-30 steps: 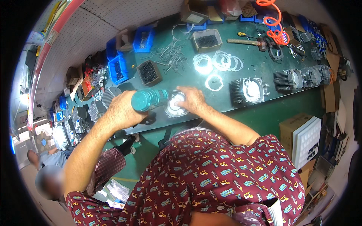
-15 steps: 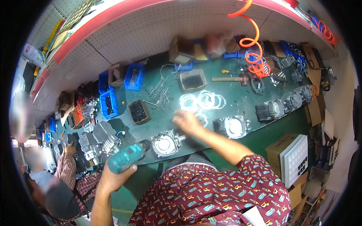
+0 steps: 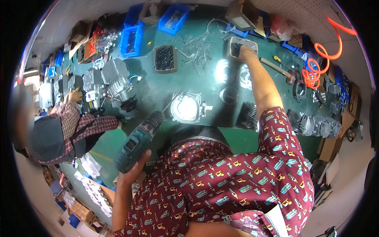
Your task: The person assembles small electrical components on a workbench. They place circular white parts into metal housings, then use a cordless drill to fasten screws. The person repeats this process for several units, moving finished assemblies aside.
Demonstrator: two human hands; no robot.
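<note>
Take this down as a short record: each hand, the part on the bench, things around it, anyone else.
Left hand: grips a teal power drill
Right hand: in an open carton of small dark parts; grasp hidden
Part: metal casting on the green bench
Around: hammer, orange coiled hose
Co-worker: at left, plaid sleeve

One drill, one hammer and probably three or more gaskets show.
</note>
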